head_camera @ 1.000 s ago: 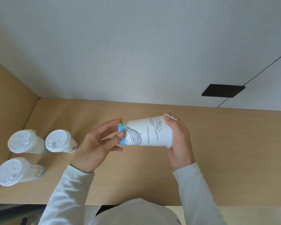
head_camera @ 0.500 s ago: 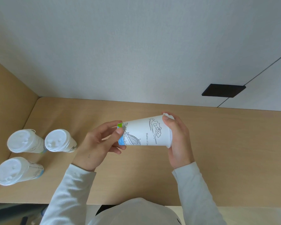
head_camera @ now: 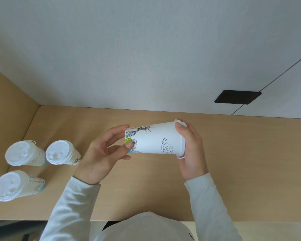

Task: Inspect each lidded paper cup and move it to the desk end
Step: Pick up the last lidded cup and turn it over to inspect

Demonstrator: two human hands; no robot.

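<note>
I hold a white lidded paper cup (head_camera: 155,139) with black line drawings on its side above the middle of the wooden desk (head_camera: 146,188). It lies sideways, base to the left, lid to the right. My left hand (head_camera: 108,152) pinches the base between thumb and fingers. My right hand (head_camera: 191,148) wraps around the lid end, hiding most of the lid. Three more lidded cups stand upright at the desk's left end: one at the back left (head_camera: 23,153), one beside it (head_camera: 60,152), one nearer me (head_camera: 12,186).
A wooden side panel (head_camera: 5,108) closes the desk's left end, and a pale wall (head_camera: 146,58) runs along the back. A black rectangular plate (head_camera: 237,96) sits on the wall at the right. The desk's near edge runs just above my torso.
The cup has turned about its long axis between my hands: the bridge drawing and lettering have rolled out of sight and a statue drawing now shows on top. Both hands stay in place.
</note>
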